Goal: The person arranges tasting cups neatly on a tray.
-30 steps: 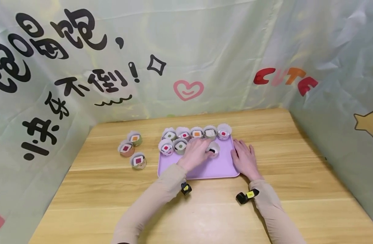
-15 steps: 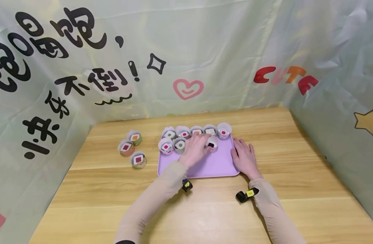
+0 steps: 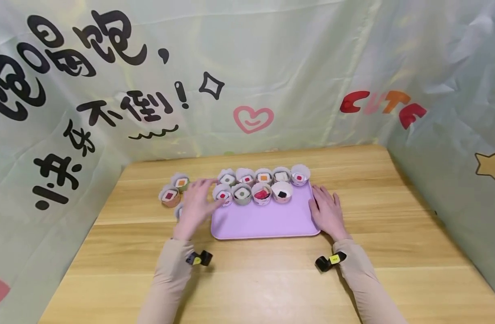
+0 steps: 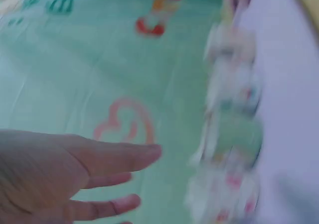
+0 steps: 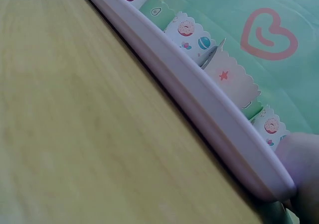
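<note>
My left hand (image 3: pixel 195 207) is spread open above the table, between the loose cups and the tray's left end, with nothing in it. In the left wrist view its thumb and fingers (image 4: pixel 127 157) stand apart, against blurred cups. My right hand (image 3: pixel 329 211) rests at the right edge of a lilac tray (image 3: pixel 267 222). Two rows of paper cups with sushi-like pieces stand on the tray. The front row ends in a white cup (image 3: pixel 282 192) with a black-and-white piece, beside a cup (image 3: pixel 262 194) with a red piece.
Left of the tray stand an orange cup (image 3: pixel 169 196), a green cup (image 3: pixel 180 182), and a third cup (image 3: pixel 178 211) mostly hidden by my left hand. A printed cloth (image 3: pixel 304 67) encloses the back and sides of the wooden table (image 3: pixel 267 279).
My left hand has let go of the white cup, which moved back into the front row, and has swung left off the tray. The right hand stays put.
</note>
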`<state>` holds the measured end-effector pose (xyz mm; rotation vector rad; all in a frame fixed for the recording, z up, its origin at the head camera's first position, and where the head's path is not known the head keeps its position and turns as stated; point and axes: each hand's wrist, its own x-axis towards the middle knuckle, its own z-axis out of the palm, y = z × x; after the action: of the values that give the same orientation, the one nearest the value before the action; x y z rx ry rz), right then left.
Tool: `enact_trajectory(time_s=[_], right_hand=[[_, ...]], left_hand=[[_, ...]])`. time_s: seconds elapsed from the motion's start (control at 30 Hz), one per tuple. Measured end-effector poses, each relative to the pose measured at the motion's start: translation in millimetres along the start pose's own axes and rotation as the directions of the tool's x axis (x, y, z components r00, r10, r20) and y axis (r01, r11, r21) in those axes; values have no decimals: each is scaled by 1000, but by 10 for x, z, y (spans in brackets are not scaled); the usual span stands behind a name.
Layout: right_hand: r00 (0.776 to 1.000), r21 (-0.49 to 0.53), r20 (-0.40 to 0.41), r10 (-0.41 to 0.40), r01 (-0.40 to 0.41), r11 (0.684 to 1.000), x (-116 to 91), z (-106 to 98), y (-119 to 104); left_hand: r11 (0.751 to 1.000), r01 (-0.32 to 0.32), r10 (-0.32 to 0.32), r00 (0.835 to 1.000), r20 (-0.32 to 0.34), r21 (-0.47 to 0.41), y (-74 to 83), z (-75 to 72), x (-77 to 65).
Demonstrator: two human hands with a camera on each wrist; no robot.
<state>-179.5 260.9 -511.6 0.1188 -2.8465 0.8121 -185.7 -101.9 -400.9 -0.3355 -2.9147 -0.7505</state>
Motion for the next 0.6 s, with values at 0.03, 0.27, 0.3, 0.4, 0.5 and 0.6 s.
enact_trajectory(time_s=[0.03, 0.27, 0.3, 0.4, 0.5, 0.6], right_hand=[[1000, 3, 2, 0, -1, 1000, 0, -3, -3], [1000, 5, -14, -7, 8, 1000, 11, -2, -11], [1000, 5, -12, -10, 10, 1000, 14, 0, -13], [1000, 7, -3, -7, 7, 1000, 12, 7, -8], [1000, 8, 6, -1, 1, 1000, 6, 13, 5], [1000, 10, 1, 0, 0, 1000, -3, 9, 8]], left_hand=[[999, 38, -38, 999, 8, 4, -96, -49, -38], [978, 209, -208, 974, 94, -6, -596, -209, -209], [975, 222, -220, 970, 104, -10, -637, -215, -224], [970, 242, -238, 964, 123, -23, -720, -217, -249], [966, 254, -246, 960, 131, -50, -763, -209, -254], [967, 246, -237, 964, 124, -66, -796, -202, -248]])
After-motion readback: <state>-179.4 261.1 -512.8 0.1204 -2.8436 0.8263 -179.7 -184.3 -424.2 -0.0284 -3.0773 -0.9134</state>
